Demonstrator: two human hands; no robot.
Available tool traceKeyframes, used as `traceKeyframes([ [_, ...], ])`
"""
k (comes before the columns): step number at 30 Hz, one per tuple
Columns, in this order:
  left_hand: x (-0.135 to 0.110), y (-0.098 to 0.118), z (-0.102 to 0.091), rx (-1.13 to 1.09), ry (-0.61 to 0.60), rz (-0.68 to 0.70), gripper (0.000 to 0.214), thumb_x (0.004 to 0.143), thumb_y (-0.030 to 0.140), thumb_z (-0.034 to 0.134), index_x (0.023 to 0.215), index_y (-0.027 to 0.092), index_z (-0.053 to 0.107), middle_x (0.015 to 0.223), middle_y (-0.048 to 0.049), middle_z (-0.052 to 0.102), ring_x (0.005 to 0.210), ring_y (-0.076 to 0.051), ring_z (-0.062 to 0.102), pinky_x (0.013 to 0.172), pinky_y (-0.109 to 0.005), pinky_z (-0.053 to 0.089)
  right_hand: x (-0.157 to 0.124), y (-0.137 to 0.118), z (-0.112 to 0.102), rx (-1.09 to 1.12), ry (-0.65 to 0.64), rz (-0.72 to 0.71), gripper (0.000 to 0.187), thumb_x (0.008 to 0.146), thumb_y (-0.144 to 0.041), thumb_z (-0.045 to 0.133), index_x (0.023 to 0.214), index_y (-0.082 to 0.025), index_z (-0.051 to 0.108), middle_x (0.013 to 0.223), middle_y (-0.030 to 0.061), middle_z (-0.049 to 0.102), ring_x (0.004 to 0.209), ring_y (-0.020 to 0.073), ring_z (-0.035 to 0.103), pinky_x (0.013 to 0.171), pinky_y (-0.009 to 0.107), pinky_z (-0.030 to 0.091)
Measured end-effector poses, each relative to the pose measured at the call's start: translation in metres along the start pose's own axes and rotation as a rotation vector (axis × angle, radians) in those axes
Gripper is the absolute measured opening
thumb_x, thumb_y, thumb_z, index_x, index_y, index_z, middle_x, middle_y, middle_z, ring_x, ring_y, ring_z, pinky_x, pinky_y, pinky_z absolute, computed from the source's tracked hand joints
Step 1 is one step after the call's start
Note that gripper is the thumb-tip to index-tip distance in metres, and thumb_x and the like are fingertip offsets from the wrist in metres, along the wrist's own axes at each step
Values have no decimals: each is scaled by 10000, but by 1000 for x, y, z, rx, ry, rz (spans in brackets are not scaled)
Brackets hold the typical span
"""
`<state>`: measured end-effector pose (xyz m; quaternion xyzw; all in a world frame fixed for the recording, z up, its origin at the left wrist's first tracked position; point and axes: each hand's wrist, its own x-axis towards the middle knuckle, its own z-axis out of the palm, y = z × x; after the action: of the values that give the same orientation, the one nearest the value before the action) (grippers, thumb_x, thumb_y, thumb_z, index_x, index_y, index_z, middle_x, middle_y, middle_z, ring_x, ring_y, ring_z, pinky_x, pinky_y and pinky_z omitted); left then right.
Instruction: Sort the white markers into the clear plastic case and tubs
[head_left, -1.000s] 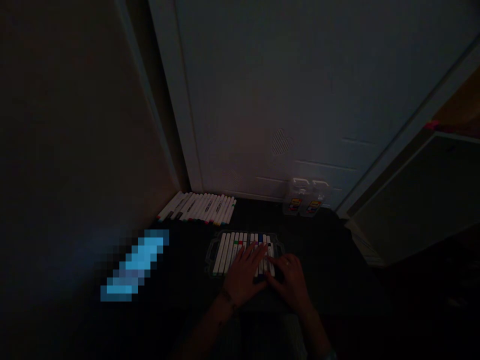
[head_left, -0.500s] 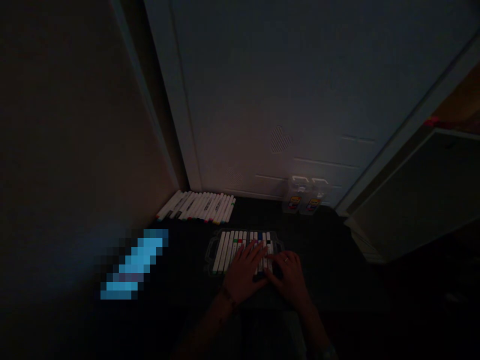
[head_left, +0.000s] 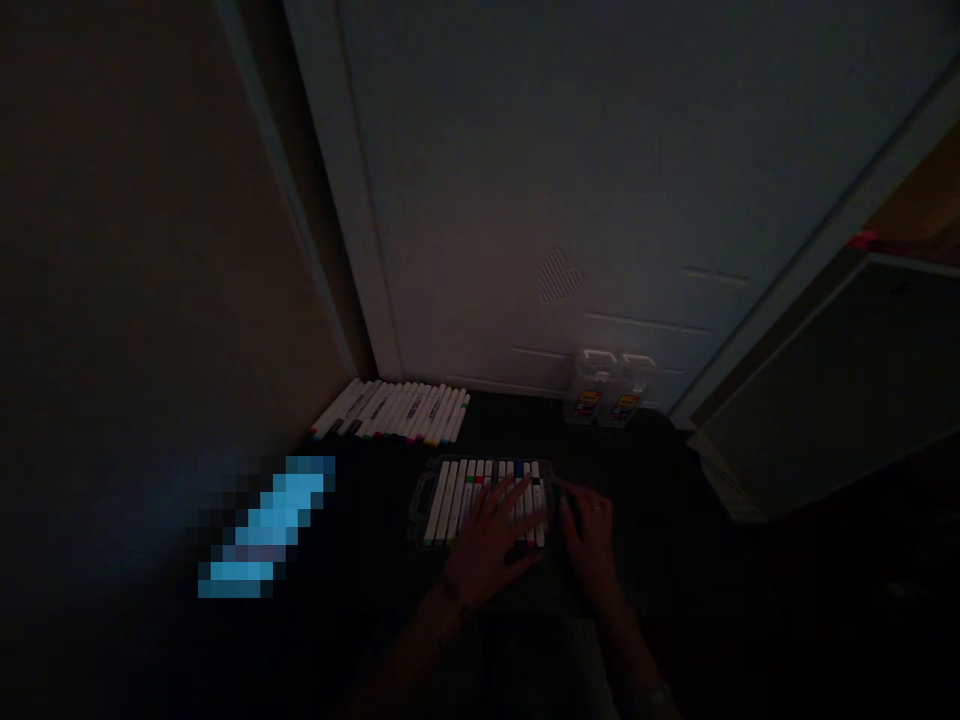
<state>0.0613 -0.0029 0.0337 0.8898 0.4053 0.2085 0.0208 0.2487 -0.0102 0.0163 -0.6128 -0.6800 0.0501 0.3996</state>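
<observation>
A clear plastic case (head_left: 421, 500) lies flat on the dark table, filled with a row of white markers (head_left: 450, 495) with coloured bands. My left hand (head_left: 491, 535) rests on the markers with its fingers spread, covering the lower middle and right of the row. At the right end of the case is my right hand (head_left: 591, 530), its thumb and forefinger brought close together at the case's edge. The dim light hides the exact contact there.
Several loose white markers (head_left: 405, 410) lie side by side at the back left. Two clear upright cases (head_left: 587, 395) with coloured labels stand against the pale panel (head_left: 480, 200) at the back. A bright blurred blue patch (head_left: 274, 520) shows at the left.
My right hand has moved right, off the markers to the right end of the case. My left hand stays on the row, its fingers a little more spread.
</observation>
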Motion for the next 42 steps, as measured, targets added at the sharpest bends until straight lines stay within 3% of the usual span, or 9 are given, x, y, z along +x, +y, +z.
traceKeyframes([
  [5, -2, 2, 1, -13, -49, 111, 365, 835, 317, 518, 1191, 392, 494, 1450, 70, 229, 1284, -250, 259, 1038, -474, 266, 1, 2, 5, -72, -59, -48, 366, 917, -312, 323, 1262, -284, 441, 1189, 50, 499, 1088, 199, 419, 935, 401, 347],
  [18, -4, -1, 5, -68, -25, 105, 333, 840, 264, 519, 1151, 380, 535, 1408, 50, 306, 1213, -243, 320, 965, -448, 362, -1, 0, 5, -190, -122, -51, 389, 935, -324, 262, 1303, -337, 389, 1321, 26, 390, 1178, 205, 361, 981, 420, 331],
  [25, -9, -2, -1, -139, -68, 143, 321, 834, 293, 529, 1137, 398, 545, 1384, 52, 338, 1209, -237, 322, 966, -441, 364, 0, -3, 3, -203, -140, -63, 389, 938, -318, 253, 1301, -344, 390, 1301, 30, 412, 1175, 203, 375, 966, 413, 348],
  [42, -16, 1, 7, -157, -50, 98, 327, 840, 288, 522, 1148, 396, 537, 1353, 58, 387, 1187, -217, 334, 964, -421, 365, 0, 3, 7, -301, -188, -109, 403, 934, -324, 253, 1323, -342, 357, 1273, 36, 458, 1130, 219, 408, 921, 424, 363],
])
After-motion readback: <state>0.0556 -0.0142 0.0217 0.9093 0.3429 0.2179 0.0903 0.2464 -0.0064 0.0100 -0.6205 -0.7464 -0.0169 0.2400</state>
